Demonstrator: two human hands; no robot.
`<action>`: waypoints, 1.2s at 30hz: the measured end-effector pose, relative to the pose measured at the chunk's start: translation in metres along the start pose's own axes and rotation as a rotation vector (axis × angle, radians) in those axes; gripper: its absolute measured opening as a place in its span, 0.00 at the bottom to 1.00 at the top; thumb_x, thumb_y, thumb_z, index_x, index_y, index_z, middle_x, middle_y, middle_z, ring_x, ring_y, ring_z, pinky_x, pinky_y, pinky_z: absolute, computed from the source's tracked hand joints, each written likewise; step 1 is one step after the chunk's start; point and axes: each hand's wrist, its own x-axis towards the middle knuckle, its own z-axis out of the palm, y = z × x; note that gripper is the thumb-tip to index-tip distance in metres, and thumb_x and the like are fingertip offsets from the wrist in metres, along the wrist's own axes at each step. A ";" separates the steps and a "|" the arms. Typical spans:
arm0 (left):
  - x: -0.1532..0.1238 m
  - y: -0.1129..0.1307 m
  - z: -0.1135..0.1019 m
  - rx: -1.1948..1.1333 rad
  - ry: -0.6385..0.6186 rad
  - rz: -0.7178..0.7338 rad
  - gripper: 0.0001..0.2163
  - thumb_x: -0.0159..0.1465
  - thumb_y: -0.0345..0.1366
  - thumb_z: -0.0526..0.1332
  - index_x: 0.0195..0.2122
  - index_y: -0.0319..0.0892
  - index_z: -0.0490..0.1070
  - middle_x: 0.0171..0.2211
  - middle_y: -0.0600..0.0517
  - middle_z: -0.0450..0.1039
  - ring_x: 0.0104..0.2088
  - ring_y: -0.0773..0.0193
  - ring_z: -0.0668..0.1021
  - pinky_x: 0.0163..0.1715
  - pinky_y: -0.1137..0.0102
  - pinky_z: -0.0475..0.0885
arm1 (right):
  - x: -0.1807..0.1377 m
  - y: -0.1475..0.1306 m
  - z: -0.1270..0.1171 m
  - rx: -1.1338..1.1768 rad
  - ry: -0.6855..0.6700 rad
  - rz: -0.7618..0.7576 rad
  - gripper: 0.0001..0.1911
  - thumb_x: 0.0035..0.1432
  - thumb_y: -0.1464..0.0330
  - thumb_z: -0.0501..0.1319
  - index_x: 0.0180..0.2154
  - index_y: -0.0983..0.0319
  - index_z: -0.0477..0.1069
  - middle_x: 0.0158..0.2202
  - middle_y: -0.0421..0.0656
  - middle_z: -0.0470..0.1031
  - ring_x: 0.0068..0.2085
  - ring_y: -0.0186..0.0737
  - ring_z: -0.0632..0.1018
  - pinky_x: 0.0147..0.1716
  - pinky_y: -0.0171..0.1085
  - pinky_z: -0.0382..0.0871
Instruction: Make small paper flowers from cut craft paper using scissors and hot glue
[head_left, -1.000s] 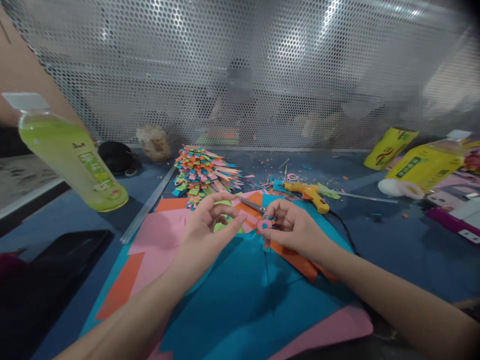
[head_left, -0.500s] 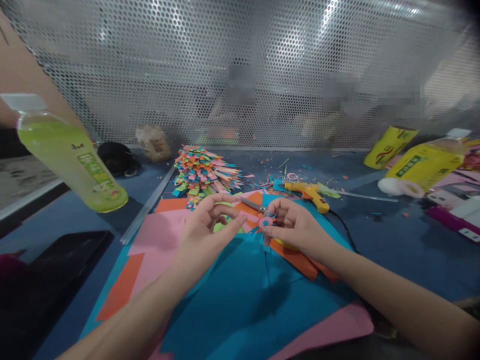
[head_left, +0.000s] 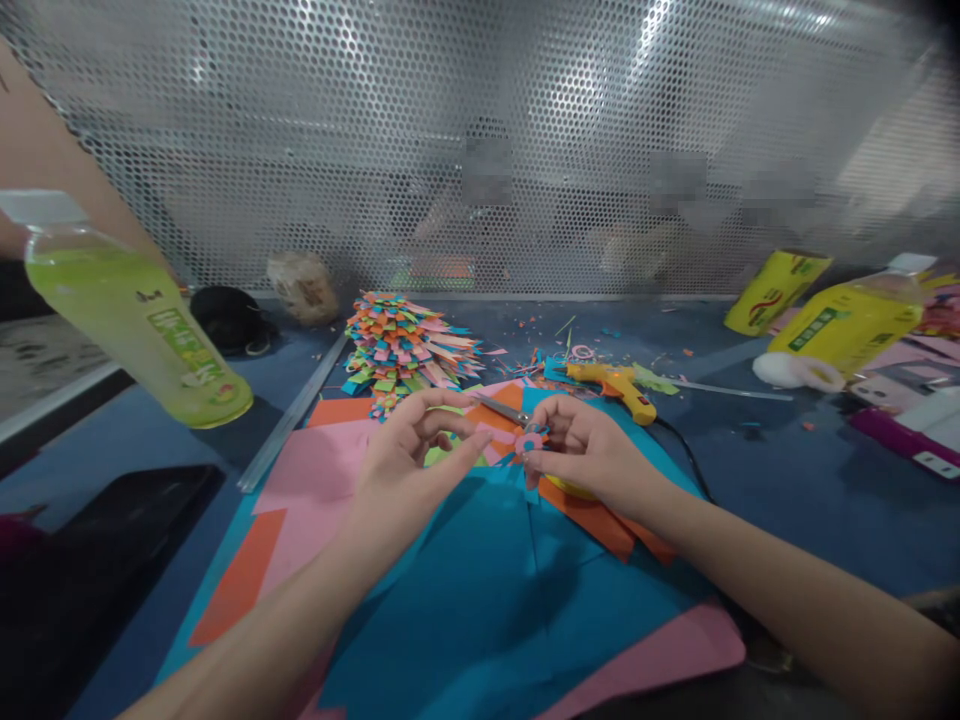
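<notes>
My right hand [head_left: 577,440] pinches a small paper flower [head_left: 529,444], pink with a blue centre, between thumb and fingers. Facing it, my left hand [head_left: 427,430] has its thumb and a bent finger close together at the end of a pink paper strip [head_left: 496,434]. The strip reaches toward the flower; whether they touch I cannot tell. Just behind the flower are scissors [head_left: 504,409], blades pointing up-left, the rest hidden by my right hand. Below lie blue paper sheets [head_left: 465,580] and orange paper [head_left: 592,520].
Behind my left hand stands a cone of layered coloured paper strips [head_left: 405,345]. A yellow glue gun [head_left: 615,386] lies beyond my right hand, with a cord. Clear sticks [head_left: 296,415], a green drink bottle [head_left: 142,330], a black tray-like object [head_left: 127,560] and a yellow bottle [head_left: 847,325] lie around.
Both hands keep almost the same pose, with the flower still in my right hand. The whole view has shifted very slightly.
</notes>
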 end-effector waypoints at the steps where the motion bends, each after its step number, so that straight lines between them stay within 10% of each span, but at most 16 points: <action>1: 0.000 0.000 0.000 -0.008 0.003 -0.003 0.13 0.52 0.36 0.65 0.37 0.43 0.65 0.24 0.56 0.73 0.28 0.67 0.75 0.30 0.72 0.66 | 0.000 0.000 0.000 -0.009 0.002 0.007 0.14 0.47 0.67 0.65 0.30 0.60 0.59 0.25 0.35 0.70 0.24 0.30 0.75 0.26 0.33 0.71; 7: 0.000 0.002 -0.001 -0.043 0.062 -0.045 0.12 0.59 0.45 0.56 0.36 0.43 0.68 0.28 0.53 0.73 0.33 0.65 0.75 0.32 0.72 0.65 | -0.001 0.000 -0.002 -0.086 -0.012 -0.056 0.12 0.45 0.68 0.66 0.29 0.60 0.62 0.30 0.38 0.69 0.32 0.32 0.75 0.31 0.34 0.70; 19: 0.001 -0.004 0.004 -0.172 -0.348 -0.312 0.18 0.45 0.31 0.69 0.37 0.40 0.68 0.24 0.55 0.74 0.27 0.67 0.75 0.30 0.72 0.67 | -0.001 -0.004 -0.008 -0.600 -0.175 -0.541 0.10 0.50 0.79 0.57 0.30 0.58 0.66 0.34 0.41 0.71 0.41 0.40 0.71 0.44 0.43 0.64; 30: 0.003 -0.002 0.004 -0.178 -0.088 -0.227 0.06 0.48 0.33 0.66 0.27 0.40 0.71 0.25 0.54 0.74 0.25 0.70 0.73 0.25 0.75 0.65 | -0.004 0.000 0.002 -0.254 -0.018 -0.169 0.06 0.59 0.67 0.53 0.40 0.58 0.59 0.40 0.44 0.68 0.41 0.36 0.72 0.36 0.35 0.67; 36: 0.002 -0.008 0.008 -0.143 -0.179 -0.158 0.09 0.47 0.33 0.67 0.27 0.39 0.69 0.23 0.55 0.72 0.26 0.69 0.73 0.28 0.73 0.67 | -0.008 0.004 0.008 -0.334 -0.023 -0.106 0.14 0.54 0.70 0.58 0.42 0.58 0.57 0.31 0.37 0.69 0.28 0.30 0.71 0.29 0.32 0.66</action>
